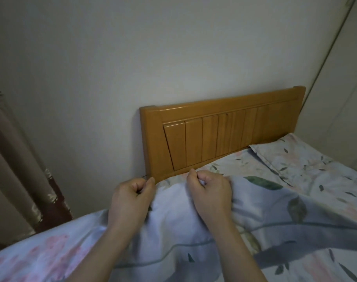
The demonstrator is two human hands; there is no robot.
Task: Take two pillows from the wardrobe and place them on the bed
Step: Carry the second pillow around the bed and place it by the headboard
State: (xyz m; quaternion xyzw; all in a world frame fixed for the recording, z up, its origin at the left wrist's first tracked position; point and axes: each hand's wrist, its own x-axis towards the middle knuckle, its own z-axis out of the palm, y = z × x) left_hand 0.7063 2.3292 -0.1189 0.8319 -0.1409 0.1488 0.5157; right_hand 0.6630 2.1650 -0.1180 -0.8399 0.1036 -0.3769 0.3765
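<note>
Against the wooden headboard [224,135] one floral pillow [299,159] already lies on the bed [244,165]; the second pillow [173,216] is pinched at its top edge by left hand [130,200] and right hand [210,194]; best tug it square beside the first.

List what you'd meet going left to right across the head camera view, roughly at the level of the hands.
curtain → left hand → right hand → floral pillow lying at the right end of the wooden headboard. Both hands are closed on the edge of the floral fabric in front.
</note>
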